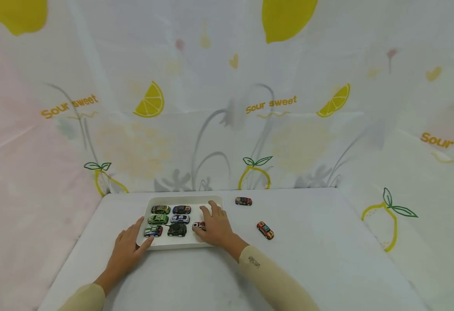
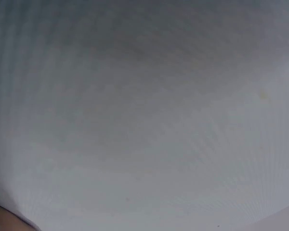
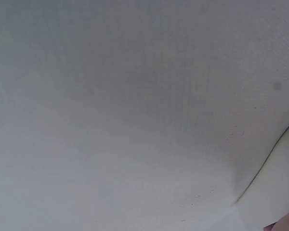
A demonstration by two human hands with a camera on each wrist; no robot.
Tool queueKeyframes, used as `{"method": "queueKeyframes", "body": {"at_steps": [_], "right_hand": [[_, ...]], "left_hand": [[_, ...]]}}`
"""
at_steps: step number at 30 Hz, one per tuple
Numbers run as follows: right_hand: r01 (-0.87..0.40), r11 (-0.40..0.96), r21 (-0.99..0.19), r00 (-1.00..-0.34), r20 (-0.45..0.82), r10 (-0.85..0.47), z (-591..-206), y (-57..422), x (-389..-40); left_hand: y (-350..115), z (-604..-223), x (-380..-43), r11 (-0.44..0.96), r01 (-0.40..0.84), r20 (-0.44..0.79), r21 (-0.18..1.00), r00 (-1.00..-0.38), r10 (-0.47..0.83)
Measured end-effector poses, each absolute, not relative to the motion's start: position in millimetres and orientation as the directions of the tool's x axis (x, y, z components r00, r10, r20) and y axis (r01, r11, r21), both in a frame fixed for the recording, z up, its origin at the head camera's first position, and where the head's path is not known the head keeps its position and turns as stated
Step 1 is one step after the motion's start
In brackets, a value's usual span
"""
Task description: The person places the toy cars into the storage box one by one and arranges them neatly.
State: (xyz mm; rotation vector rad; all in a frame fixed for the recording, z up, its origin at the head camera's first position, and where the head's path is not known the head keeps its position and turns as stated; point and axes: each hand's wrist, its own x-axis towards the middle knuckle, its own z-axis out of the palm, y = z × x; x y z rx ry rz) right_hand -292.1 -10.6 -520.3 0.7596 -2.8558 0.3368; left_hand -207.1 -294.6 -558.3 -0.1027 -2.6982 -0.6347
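A white rectangular tray (image 1: 184, 247) holds several toy cars in the head view. Green cars and a green-white one (image 1: 153, 231) line its left side; a dark tank-like toy (image 1: 177, 230) sits mid-front. My left hand (image 1: 127, 247) rests at the tray's front left corner, fingers along the left side and thumb over the front rim. Inside the tray's right part, my right hand (image 1: 217, 226) hovers with fingers spread over a red-and-white toy car (image 1: 199, 225), its thumb beside the car. That car is partly hidden. The wrist views show mostly blurred white surface.
Right of the tray, a dark red toy car (image 1: 244, 201) lies near the table's back edge, and an orange-red toy car (image 1: 265, 230) lies nearer. A white cloth with lemon prints (image 1: 211, 142) hangs behind the white table (image 1: 328, 259).
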Motion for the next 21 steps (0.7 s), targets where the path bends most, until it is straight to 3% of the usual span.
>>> {"method": "queueKeyframes", "body": {"at_steps": [5, 13, 21], "right_hand": [[-0.52, 0.844, -0.133, -0.84, 0.256, -0.478, -520, -8, -295], [-0.526, 0.842, -0.121, -0.842, 0.214, -0.495, -516, 6, -302], [-0.526, 0.846, -0.092, -0.838, 0.223, -0.497, -504, 40, -308]], "left_hand": [[-294, -560, -208, 0.896, 0.149, 0.366, 0.418, -0.93, -0.016], [-293, -560, -205, 0.893, 0.135, 0.348, 0.429, -0.937, -0.026], [-294, -559, -206, 0.901, 0.138, 0.365, 0.41, -0.931, -0.024]]}}
